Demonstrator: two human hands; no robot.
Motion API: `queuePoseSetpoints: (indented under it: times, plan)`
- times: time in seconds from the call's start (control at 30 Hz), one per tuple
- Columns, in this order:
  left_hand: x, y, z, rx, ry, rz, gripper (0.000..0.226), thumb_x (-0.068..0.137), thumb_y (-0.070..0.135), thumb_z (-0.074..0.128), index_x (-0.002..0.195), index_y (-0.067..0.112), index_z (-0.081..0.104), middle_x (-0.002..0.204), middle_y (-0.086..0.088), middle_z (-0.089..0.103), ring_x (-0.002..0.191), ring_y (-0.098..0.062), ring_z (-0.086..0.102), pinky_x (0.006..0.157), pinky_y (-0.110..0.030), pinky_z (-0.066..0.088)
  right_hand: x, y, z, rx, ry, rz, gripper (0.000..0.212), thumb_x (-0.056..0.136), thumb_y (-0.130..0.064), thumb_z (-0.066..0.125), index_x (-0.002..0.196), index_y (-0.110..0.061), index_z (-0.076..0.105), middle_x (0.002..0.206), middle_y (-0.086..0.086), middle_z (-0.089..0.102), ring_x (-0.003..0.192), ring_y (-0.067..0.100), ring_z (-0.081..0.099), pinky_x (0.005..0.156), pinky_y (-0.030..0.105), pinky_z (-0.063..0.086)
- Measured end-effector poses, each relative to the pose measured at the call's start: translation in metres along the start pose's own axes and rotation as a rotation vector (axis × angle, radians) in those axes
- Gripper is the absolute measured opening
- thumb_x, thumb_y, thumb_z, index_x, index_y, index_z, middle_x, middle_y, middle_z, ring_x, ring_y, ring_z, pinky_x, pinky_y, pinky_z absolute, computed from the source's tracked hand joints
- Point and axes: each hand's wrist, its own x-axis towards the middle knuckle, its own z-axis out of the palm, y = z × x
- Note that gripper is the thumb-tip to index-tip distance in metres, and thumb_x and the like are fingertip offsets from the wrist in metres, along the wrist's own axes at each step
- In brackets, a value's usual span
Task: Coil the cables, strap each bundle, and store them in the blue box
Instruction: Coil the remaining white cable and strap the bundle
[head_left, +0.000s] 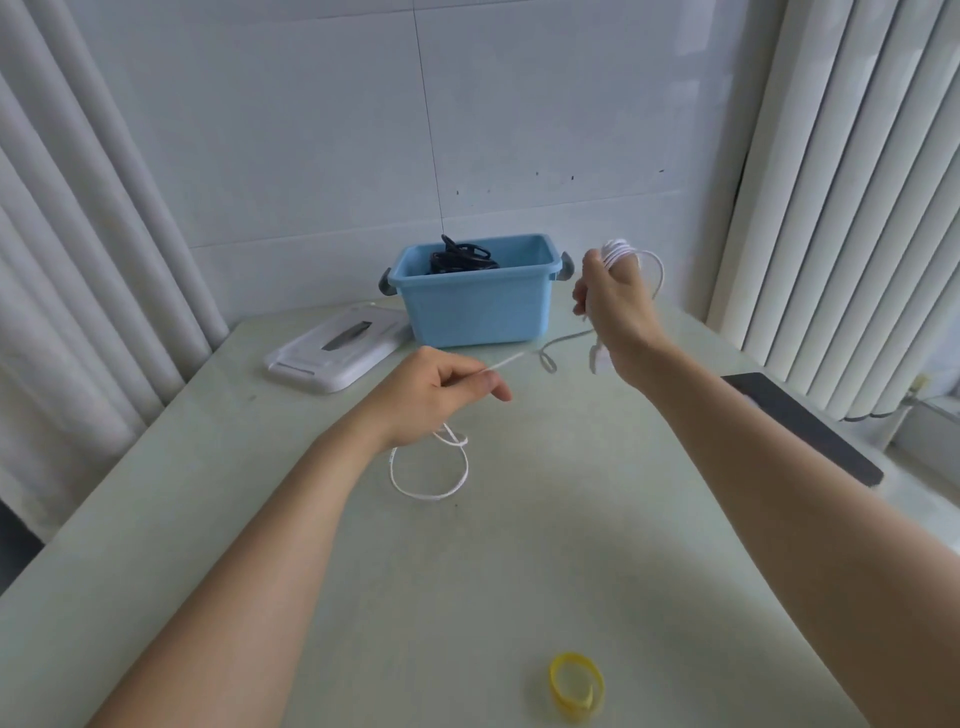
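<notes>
Head view: right hand (618, 312) grips coiled white cable (428, 493); left hand (441, 395) pinches its strand.

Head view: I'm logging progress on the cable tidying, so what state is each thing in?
white cable: partly coiled, the rest loose on the table.
right hand: holds the wound turns round its fingers.
left hand: pinches the loose run.
blue box: open, upright.
black cable: coiled, inside the blue box.
yellow strap: looped, lying unused on the table.
</notes>
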Motion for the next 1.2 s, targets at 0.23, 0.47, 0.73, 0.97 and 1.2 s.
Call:
queuePoseSetpoints:
  times: [0.23, 0.47, 0.73, 0.97, 1.2]
  plan:
    - [-0.002, 0.008, -0.022, -0.154, 0.330, 0.161, 0.023, 0.102, 0.016, 0.056, 0.093, 0.011, 0.077, 0.058, 0.019, 0.055, 0.057, 0.000, 0.041, 0.061, -0.016, 0.031, -0.004, 0.036, 0.006, -0.528, -0.197, -0.058, 0.025, 0.099, -0.011, 0.039, 0.074, -0.005, 0.042, 0.084, 0.018, 0.049, 0.076, 0.035, 0.051, 0.070, 0.043, 0.046]
    - [0.007, -0.008, -0.026, -0.168, 0.625, 0.183, 0.023, 0.102, 0.025, 0.056, 0.095, 0.034, 0.076, 0.064, -0.014, 0.034, 0.062, -0.023, 0.024, 0.058, -0.030, 0.021, -0.030, 0.007, 0.007, -0.474, -0.794, 0.101, 0.071, 0.105, -0.051, 0.019, 0.090, 0.002, 0.065, 0.063, 0.013, 0.046, 0.056, 0.023, 0.040, 0.064, 0.030, 0.040]
    - [0.009, -0.028, -0.026, -0.059, 0.712, 0.071, 0.018, 0.102, 0.025, 0.057, 0.104, 0.028, 0.075, 0.051, 0.011, 0.035, 0.051, -0.005, 0.028, 0.054, -0.027, 0.027, -0.037, -0.016, 0.006, 0.047, -1.009, 0.188, 0.066, 0.090, -0.066, 0.034, 0.064, -0.008, 0.052, 0.047, 0.000, 0.020, 0.049, 0.021, 0.014, 0.056, 0.031, 0.031]
    - [0.000, -0.027, -0.008, 0.486, 0.532, -0.015, 0.021, 0.099, 0.043, 0.058, 0.108, 0.035, 0.075, 0.089, 0.008, 0.070, 0.087, -0.021, 0.062, 0.069, -0.033, 0.043, -0.033, -0.048, 0.005, 0.487, -0.819, 0.395, 0.063, 0.100, -0.059, 0.032, 0.061, -0.013, 0.049, 0.037, -0.007, 0.021, 0.031, 0.010, 0.016, 0.050, 0.026, 0.038]
    - [0.004, -0.010, 0.003, 0.108, 0.050, -0.106, 0.034, 0.102, 0.031, 0.042, 0.098, 0.024, 0.075, 0.071, 0.019, 0.060, 0.072, -0.006, 0.054, 0.075, -0.028, 0.043, -0.023, -0.061, -0.011, 0.486, -0.742, 0.454, 0.064, 0.102, -0.057, 0.029, 0.060, -0.013, 0.049, 0.037, -0.007, 0.020, 0.029, 0.008, 0.016, 0.045, 0.023, 0.037]
